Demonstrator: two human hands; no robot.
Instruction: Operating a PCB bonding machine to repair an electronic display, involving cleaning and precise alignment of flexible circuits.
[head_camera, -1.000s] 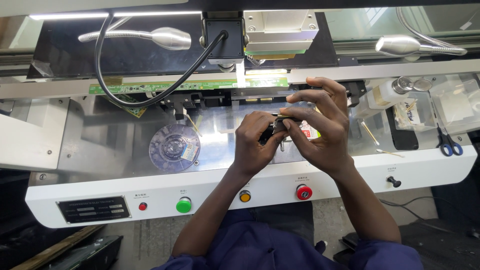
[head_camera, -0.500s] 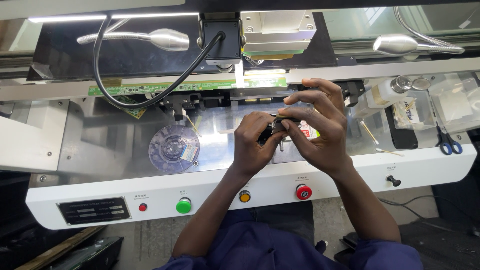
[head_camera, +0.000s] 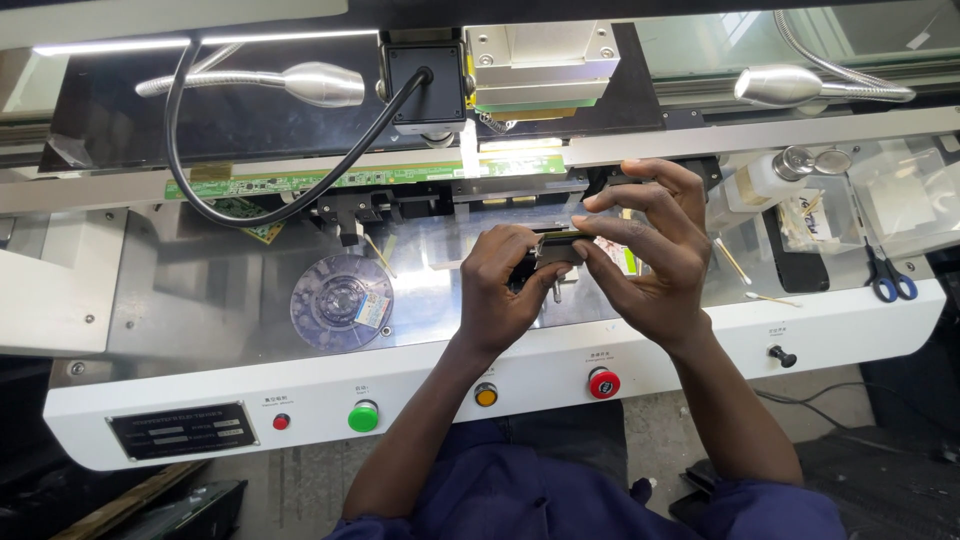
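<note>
Machine bench (head_camera: 250, 300) — both hands, left hand (head_camera: 500, 290) & right hand (head_camera: 650, 260), pinch small dark part (head_camera: 557, 247).

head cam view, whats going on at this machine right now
A person in blue sleeves works at a white machine bench. The left hand and right hand together hold a small dark rectangular part over the shiny metal work plate, fingertips pinching its ends. A round bluish disc lies to the left; blue-handled scissors rest far right.

Your hands meet mid-bench, left hand (head_camera: 500, 290) and right hand (head_camera: 650, 260) both on a small part (head_camera: 558, 248). Disc (head_camera: 341, 301) sits to their left, scissors (head_camera: 888, 280) far right, buttons (head_camera: 486, 394) along the near edge, lamps (head_camera: 320, 83) behind.
</note>
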